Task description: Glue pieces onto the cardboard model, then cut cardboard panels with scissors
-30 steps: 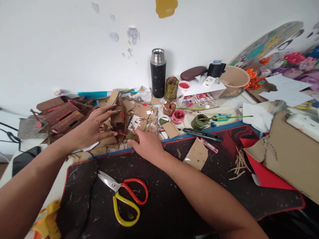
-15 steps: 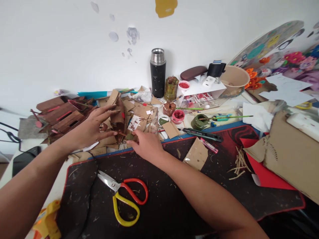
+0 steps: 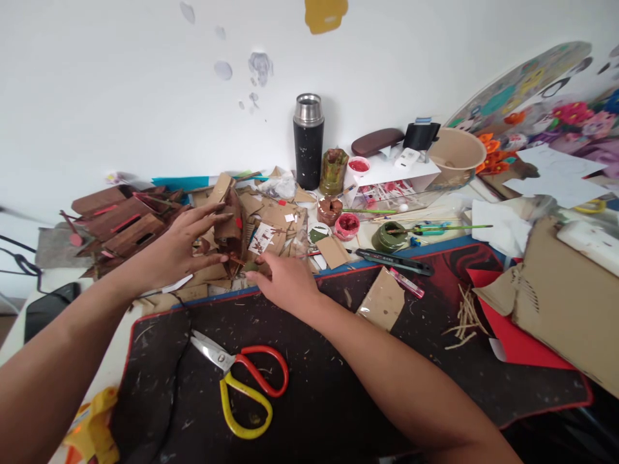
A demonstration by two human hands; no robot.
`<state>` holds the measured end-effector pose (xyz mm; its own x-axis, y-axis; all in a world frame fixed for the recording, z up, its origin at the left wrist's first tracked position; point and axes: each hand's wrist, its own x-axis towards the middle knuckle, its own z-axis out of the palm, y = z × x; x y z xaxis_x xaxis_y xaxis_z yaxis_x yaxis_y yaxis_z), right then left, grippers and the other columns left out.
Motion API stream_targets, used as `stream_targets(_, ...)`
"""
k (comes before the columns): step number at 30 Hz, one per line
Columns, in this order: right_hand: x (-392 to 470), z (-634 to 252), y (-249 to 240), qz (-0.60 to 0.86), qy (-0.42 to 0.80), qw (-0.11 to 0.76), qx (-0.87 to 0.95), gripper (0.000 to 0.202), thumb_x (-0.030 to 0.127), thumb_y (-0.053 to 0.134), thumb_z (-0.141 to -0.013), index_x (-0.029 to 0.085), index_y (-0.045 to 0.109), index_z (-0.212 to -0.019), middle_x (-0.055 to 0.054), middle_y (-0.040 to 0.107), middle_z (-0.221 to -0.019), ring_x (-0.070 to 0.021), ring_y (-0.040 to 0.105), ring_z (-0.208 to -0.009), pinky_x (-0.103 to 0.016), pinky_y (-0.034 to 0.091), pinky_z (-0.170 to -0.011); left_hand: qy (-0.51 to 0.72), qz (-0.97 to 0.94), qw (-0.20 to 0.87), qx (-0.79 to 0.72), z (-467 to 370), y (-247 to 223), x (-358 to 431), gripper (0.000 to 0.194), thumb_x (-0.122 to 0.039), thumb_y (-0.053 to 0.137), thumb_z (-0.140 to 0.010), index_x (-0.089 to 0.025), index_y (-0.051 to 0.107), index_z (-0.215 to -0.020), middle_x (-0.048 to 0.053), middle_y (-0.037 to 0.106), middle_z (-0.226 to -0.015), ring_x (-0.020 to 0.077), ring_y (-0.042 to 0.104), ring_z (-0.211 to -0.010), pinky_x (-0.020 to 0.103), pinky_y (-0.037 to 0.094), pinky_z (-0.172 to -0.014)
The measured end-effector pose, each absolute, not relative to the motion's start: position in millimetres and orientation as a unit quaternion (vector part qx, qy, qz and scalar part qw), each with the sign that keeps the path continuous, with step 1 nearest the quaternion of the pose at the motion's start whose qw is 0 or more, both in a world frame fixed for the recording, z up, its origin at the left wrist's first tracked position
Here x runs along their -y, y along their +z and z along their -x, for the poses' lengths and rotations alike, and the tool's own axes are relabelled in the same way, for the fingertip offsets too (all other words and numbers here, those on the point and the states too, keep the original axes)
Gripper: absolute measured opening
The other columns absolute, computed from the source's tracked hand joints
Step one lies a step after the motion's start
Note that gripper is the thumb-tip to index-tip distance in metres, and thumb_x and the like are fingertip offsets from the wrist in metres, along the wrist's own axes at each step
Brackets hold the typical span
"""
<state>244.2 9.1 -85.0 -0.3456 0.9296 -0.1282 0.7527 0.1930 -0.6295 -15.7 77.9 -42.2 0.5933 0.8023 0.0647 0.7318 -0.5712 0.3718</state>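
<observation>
My left hand reaches to a small brown-painted cardboard model with a red patch on its side. Its fingers lie across the model's upper part and the thumb sits low by its base, gripping it. Just to the right, my right hand pinches a small olive-green piece between thumb and fingers. A thin reddish-brown strip runs from near my left thumb toward the green piece; whether they are joined I cannot tell. Cardboard scraps lie around and behind both hands.
Larger brown cardboard models stand at left. Scissors lie on the dark mat, with a glue gun at lower left. A black flask, paint jars and a box cutter are beyond my right hand.
The view has shifted very slightly. Both hands keep almost the same place and hold, with the green piece tipped a little.
</observation>
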Motion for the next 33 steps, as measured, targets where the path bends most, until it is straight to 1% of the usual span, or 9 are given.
stream_targets(5, -9, -244, -85, 0.545, 0.320, 0.148, 0.761, 0.048, 0.061, 0.061, -0.104, 0.023, 0.069, -0.132, -0.008, 0.083, -0.100, -0.0304, 0.078, -0.101, -0.038, 0.053, -0.086, 0.117, -0.880, 0.154, -0.434, 14, -42, -78, 0.082, -0.074, 0.057, -0.096, -0.031, 0.040, -0.164, 0.012, 0.033, -0.175, 0.0342, 0.031, -0.161, 0.054, 0.024, -0.132)
stream_targets(9, -9, -244, -86, 0.543, 0.321, 0.146, 0.762, 0.044, 0.058, 0.064, -0.104, 0.024, 0.070, -0.131, -0.005, 0.083, -0.101, -0.0294, 0.078, -0.102, -0.037, 0.053, -0.087, 0.114, -0.883, 0.155, -0.428, 13, -42, -79, 0.081, -0.073, 0.058, -0.096, -0.032, 0.040, -0.164, 0.012, 0.033, -0.175, 0.0335, 0.032, -0.161, 0.054, 0.024, -0.131)
stream_targets(15, -8, -244, -86, 0.543, 0.297, 0.143, 0.772, 0.038, 0.053, 0.062, -0.106, 0.024, 0.072, -0.129, -0.007, 0.083, -0.102, -0.0304, 0.079, -0.100, -0.038, 0.053, -0.085, 0.113, -0.883, 0.155, -0.429, 15, -44, -80, 0.079, -0.072, 0.059, -0.096, -0.032, 0.041, -0.162, 0.012, 0.033, -0.175, 0.0323, 0.032, -0.160, 0.052, 0.025, -0.131)
stream_targets(21, -8, -244, -85, 0.543, 0.297, 0.140, 0.773, 0.038, 0.053, 0.061, -0.107, 0.024, 0.072, -0.130, -0.008, 0.083, -0.103, -0.0294, 0.078, -0.101, -0.037, 0.053, -0.085, 0.099, -0.886, 0.164, -0.423, 15, -37, -79, 0.088, -0.079, 0.058, -0.093, -0.032, 0.039, -0.165, 0.011, 0.030, -0.177, 0.0320, 0.029, -0.163, 0.052, 0.024, -0.132)
stream_targets(25, -8, -244, -85, 0.544, 0.298, 0.140, 0.772, 0.038, 0.052, 0.062, -0.106, 0.024, 0.072, -0.130, -0.007, 0.084, -0.103, -0.0293, 0.079, -0.101, -0.036, 0.053, -0.085, 0.084, -0.880, 0.173, -0.434, 13, -33, -79, 0.084, -0.080, 0.051, -0.095, -0.034, 0.041, -0.164, 0.009, 0.033, -0.177, 0.0327, 0.031, -0.162, 0.053, 0.026, -0.132)
stream_targets(27, -7, -244, -86, 0.545, 0.297, 0.142, 0.771, 0.038, 0.053, 0.062, -0.106, 0.024, 0.072, -0.130, -0.007, 0.083, -0.102, -0.0295, 0.079, -0.101, -0.037, 0.053, -0.085, 0.085, -0.880, 0.173, -0.433, 13, -33, -79, 0.081, -0.079, 0.050, -0.096, -0.035, 0.042, -0.164, 0.008, 0.033, -0.177, 0.0333, 0.031, -0.162, 0.054, 0.026, -0.132)
stream_targets(30, -7, -243, -87, 0.544, 0.294, 0.144, 0.773, 0.039, 0.053, 0.061, -0.107, 0.024, 0.072, -0.129, -0.008, 0.083, -0.102, -0.0295, 0.078, -0.100, -0.037, 0.053, -0.086, 0.092, -0.884, 0.172, -0.425, 14, -34, -79, 0.078, -0.074, 0.053, -0.098, -0.033, 0.043, -0.163, 0.009, 0.032, -0.177, 0.0322, 0.031, -0.162, 0.053, 0.026, -0.132)
stream_targets(33, -7, -243, -87, 0.545, 0.292, 0.143, 0.773, 0.038, 0.053, 0.061, -0.107, 0.024, 0.072, -0.128, -0.008, 0.083, -0.103, -0.0296, 0.079, -0.100, -0.037, 0.053, -0.085, 0.101, -0.885, 0.169, -0.421, 15, -35, -78, 0.078, -0.073, 0.054, -0.098, -0.031, 0.043, -0.163, 0.010, 0.034, -0.176, 0.0319, 0.032, -0.161, 0.052, 0.026, -0.132)
